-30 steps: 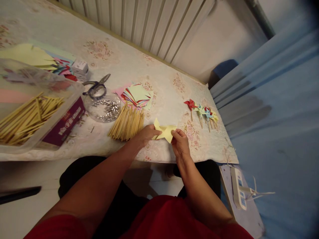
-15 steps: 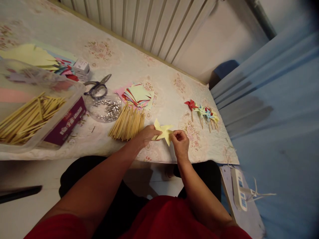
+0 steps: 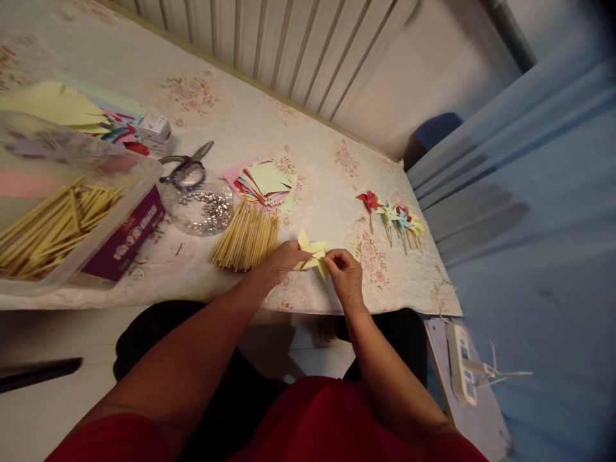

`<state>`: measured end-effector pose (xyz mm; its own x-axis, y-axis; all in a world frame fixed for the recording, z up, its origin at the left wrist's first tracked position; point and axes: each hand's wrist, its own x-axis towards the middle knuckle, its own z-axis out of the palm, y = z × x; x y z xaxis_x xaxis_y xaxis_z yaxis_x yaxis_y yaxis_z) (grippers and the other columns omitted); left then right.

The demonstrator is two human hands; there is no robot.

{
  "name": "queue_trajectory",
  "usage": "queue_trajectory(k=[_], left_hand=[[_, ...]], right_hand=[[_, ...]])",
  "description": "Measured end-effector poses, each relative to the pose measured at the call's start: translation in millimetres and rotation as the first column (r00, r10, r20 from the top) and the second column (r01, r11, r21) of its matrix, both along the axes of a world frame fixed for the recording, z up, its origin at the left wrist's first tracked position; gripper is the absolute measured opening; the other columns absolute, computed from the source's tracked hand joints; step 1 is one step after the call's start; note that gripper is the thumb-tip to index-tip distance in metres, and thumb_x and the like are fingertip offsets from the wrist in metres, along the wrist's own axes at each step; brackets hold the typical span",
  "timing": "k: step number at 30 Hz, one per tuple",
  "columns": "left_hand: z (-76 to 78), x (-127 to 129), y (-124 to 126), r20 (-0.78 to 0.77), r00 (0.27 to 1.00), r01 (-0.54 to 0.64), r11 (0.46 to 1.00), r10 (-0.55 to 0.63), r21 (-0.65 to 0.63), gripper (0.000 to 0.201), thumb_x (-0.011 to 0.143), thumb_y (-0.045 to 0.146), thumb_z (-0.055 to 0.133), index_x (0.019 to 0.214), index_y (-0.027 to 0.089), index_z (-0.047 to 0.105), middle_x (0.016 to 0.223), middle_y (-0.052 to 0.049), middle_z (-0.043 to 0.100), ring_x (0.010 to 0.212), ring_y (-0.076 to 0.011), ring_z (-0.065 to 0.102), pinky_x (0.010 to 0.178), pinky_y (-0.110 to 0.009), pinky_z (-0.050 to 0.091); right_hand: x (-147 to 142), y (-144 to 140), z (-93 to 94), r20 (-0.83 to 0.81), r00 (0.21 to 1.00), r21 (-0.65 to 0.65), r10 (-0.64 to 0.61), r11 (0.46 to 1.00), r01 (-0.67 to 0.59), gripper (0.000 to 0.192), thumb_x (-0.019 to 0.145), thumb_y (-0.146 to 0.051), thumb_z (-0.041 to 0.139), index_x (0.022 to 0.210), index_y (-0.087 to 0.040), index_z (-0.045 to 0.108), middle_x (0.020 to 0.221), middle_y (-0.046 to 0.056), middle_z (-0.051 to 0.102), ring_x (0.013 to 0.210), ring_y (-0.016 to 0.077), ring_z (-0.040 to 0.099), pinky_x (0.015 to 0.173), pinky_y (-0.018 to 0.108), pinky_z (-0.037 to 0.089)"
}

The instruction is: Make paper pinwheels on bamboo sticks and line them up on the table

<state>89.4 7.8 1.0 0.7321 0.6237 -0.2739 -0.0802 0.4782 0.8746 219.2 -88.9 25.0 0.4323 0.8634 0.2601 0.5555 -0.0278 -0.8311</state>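
Both hands meet over the near edge of the table (image 3: pixel 308 160), just right of the loose bundle of sticks (image 3: pixel 246 236). The left hand (image 3: pixel 282 260) reaches in from the lower left with the forearm stretched long across the lap, its fingers closed on the left side of a yellow paper shape (image 3: pixel 312 251) with pointed flaps. The right hand (image 3: pixel 344 274) comes up from below with the wrist bent, its fingertips pinched together on the right flap of the paper, which sits low over the tablecloth. Behind the sticks lie a stack of coloured paper squares (image 3: pixel 266 183), a clear dish of pins (image 3: pixel 199 208) and scissors (image 3: pixel 187 168). Well to the right of the sticks lies a row of finished pinwheels (image 3: pixel 392 217)
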Motion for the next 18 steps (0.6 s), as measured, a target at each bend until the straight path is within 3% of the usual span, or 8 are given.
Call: queue_trajectory(k=[5, 18], left_hand=[[-0.2, 0.6, -0.3, 0.042, 0.998, -0.031, 0.993, 0.037, -0.116, 0.015, 0.065, 0.013, 0.067, 0.079, 0.009, 0.064, 0.068, -0.001, 0.062, 0.057, -0.0087, 0.053, 0.057, -0.02, 0.041], [4.0, -0.8, -1.7, 0.02, 0.998, -0.048, 0.992, 0.051, -0.116, 0.015, 0.064, 0.008, 0.062, 0.079, 0.01, 0.064, 0.07, -0.003, 0.064, 0.06, -0.0107, 0.055, 0.061, -0.023, 0.041]], right_hand=[[-2.4, 2.8, 1.1, -0.011, 0.999, -0.042, -0.04, 0.998, 0.04, 0.008, 0.073, -0.028, 0.065, 0.073, -0.02, 0.062, 0.072, -0.001, 0.062, 0.066, 0.014, 0.056, 0.063, 0.027, 0.044], [-6.3, 2.4, -1.8, 0.081, 0.994, -0.008, -0.078, 0.997, 0.079, 0.011, 0.076, -0.031, 0.064, 0.078, -0.02, 0.063, 0.076, 0.001, 0.064, 0.07, 0.0152, 0.057, 0.068, 0.028, 0.045]])
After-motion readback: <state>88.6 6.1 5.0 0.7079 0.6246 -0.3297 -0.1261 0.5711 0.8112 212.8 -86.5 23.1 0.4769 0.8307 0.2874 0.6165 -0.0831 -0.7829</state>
